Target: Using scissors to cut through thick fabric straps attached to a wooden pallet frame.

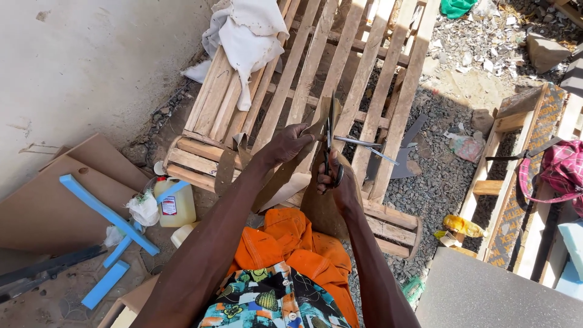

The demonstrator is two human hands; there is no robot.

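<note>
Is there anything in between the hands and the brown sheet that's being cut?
No. The left hand grips the brown sheet directly, and the right hand holds the scissors, whose blades sit right on the sheet's upper edge. Nothing visible comes between them.

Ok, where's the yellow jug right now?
The yellow jug stands on the ground at left, beside the wooden pallet, below the left hand, next to blue strips.
</note>
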